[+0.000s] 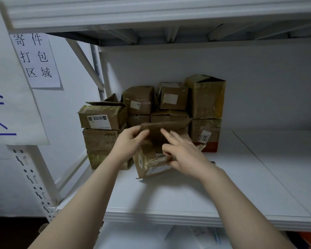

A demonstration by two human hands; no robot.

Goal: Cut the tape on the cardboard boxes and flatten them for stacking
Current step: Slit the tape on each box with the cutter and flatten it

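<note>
Cardboard gone soft and ragged with old tape is what I have here: the open cardboard box sits tilted on the white shelf, just in front of the stacked boxes. My left hand pinches the corner of its raised flap between thumb and fingers. My right hand grips the torn near rim, its forefinger pointing straight up toward the flap. I see no blade in either hand, so I judge that I am pulling the box apart by force. The risk lies there: if the tape holds, the flap may tear off instead of folding. The box may also jerk into the stack close behind it and bring down the tall box perched on top. A sharp tape edge could also nick my fingers.
</note>
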